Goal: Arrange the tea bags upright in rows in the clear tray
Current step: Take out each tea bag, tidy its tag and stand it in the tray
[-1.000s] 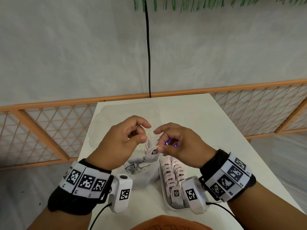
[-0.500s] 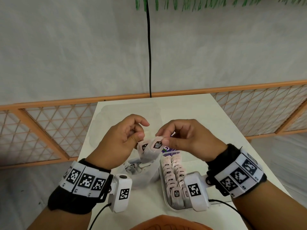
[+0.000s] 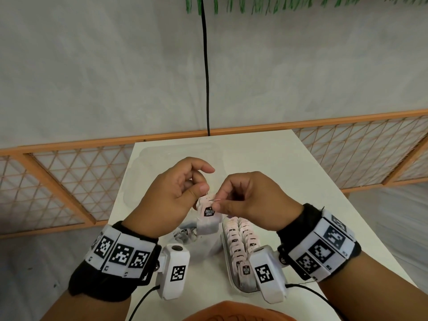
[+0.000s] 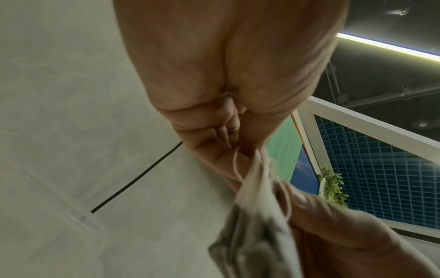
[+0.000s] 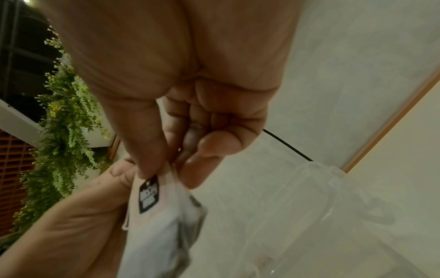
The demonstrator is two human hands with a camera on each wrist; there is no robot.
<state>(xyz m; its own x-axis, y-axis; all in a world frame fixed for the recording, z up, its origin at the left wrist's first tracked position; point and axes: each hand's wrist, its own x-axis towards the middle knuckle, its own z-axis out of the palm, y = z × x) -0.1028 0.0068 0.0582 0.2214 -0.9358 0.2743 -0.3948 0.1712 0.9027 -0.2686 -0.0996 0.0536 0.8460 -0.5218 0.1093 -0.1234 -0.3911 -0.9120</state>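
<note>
Both hands raised above white counter (image 3: 301, 163), meeting at centre. Left hand (image 3: 171, 200) pinches top edge of tea bag (image 3: 207, 218) between thumb and curled fingers; string loops by its fingertips in left wrist view. Right hand (image 3: 250, 200) pinches same tea bag's top from other side, thumb just above black label. Tea bag hangs upright between hands, above loose tea bags (image 3: 185, 235). Clear tray (image 3: 228, 269) sits below right hand, two rows of upright bags inside.
</note>
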